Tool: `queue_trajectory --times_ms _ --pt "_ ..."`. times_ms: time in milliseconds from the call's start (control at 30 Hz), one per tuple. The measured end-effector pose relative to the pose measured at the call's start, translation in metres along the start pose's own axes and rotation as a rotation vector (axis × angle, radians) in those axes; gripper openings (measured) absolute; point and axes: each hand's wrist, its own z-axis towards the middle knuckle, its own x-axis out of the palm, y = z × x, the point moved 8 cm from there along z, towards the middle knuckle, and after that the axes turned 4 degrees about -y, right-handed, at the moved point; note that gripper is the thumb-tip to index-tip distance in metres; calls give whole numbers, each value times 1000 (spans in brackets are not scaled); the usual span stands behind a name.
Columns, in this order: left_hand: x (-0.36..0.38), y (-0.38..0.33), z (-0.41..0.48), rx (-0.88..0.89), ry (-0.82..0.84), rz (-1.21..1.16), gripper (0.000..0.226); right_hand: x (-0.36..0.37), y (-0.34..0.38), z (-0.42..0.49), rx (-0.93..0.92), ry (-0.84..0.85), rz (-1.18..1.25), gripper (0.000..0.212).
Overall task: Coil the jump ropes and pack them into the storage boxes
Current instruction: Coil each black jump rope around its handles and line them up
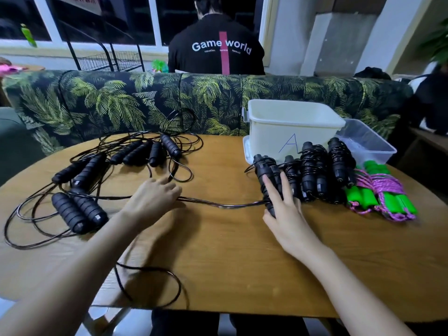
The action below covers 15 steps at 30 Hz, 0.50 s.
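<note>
Left hand is mid-frame, fingers curled down on the black cord. That cord runs across the table to the wound black rope under my right hand, whose fingers are flat and spread on top of it. More wound ropes sit just right of it, in front of the white box marked A and the clear box. Loose ropes sprawl at left, and the green-handled ropes are far right.
</note>
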Motion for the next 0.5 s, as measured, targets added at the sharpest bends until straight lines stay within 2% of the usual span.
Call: queue_trajectory --times_ms 33,100,133,233,267,333,400,500 --pt "2 -2 1 -66 20 31 53 2 1 1 -4 -2 2 76" --pt "-12 -30 9 -123 8 -65 77 7 4 4 -28 -8 19 78" --pt "-22 -49 16 -122 -8 -173 83 9 8 6 -45 -16 49 80" --pt "-23 -99 32 -191 183 -571 88 15 21 12 -80 -14 210 82" --pt "-17 -106 35 -209 231 -685 84 15 25 13 -82 -10 265 82" --pt "-9 -106 38 -245 213 -956 64 12 27 17 -82 -37 354 81" --pt "-7 -96 41 -253 99 -1144 48 8 26 22 -89 -57 423 78" --pt "-1 -67 45 -359 -83 -1284 40 2 24 29 -94 -48 508 75"
